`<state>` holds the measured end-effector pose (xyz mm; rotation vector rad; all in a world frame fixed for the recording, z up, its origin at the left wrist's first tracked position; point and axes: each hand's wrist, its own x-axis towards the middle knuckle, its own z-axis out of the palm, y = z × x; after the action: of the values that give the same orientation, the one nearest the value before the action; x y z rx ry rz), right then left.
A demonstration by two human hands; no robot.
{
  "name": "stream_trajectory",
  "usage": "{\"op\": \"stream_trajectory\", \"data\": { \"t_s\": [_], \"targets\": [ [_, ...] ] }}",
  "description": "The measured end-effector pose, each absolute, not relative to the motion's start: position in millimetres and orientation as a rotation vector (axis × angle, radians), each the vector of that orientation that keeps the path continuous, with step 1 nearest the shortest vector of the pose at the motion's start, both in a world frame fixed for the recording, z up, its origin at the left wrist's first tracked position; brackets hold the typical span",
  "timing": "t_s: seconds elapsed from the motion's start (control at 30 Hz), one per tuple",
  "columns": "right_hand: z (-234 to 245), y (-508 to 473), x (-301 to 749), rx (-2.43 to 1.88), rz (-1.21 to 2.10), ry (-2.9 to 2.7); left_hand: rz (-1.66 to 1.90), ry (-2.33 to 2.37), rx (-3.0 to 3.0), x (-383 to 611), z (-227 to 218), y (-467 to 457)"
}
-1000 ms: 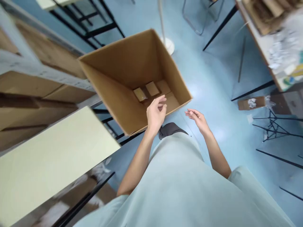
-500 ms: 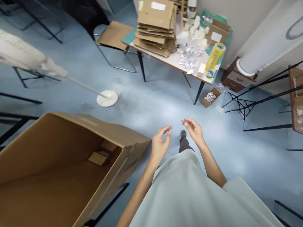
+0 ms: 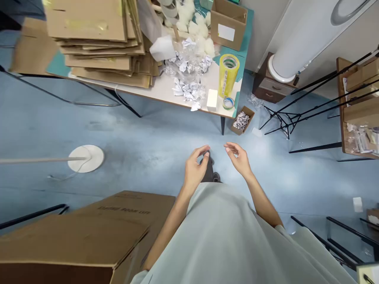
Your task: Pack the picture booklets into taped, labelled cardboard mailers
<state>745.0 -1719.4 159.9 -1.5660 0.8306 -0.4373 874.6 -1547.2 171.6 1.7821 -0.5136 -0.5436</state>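
- Ahead of the left hand (image 3: 195, 169) and right hand (image 3: 239, 161): the table (image 3: 166, 87).
- Left of them, bodyward: the large carton (image 3: 89, 234), mouth open, not closed up.
- Ahead-left: stacked cardboard (image 3: 97, 43), untouched.
- Ahead of the right: yellow tape (image 3: 227, 79), untouched.
- Both hands: apart, fingers loosely curved, gripping nothing; no handling seems under way.

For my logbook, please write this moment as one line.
left hand: empty; right hand: empty; yellow packing tape: on table; large cardboard box: at left
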Motion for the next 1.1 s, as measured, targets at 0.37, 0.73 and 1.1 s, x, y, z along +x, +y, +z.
{"op": "stream_trajectory", "data": {
  "t_s": [0.37, 0.73, 1.1],
  "targets": [
    [152, -1851, 876, -1.693, -0.277, 0.937, -0.628, -0.513, 2.081, 1046, 79, -1744],
    [89, -1955, 958, -1.567, 0.069, 0.780, -0.798, -0.060, 2.443, 1085, 14, -1875],
    [37, -1988, 977, -1.600, 0.332, 0.732, -0.812, 0.610, 1.934, 1048, 51, -1782]
  ]
}}
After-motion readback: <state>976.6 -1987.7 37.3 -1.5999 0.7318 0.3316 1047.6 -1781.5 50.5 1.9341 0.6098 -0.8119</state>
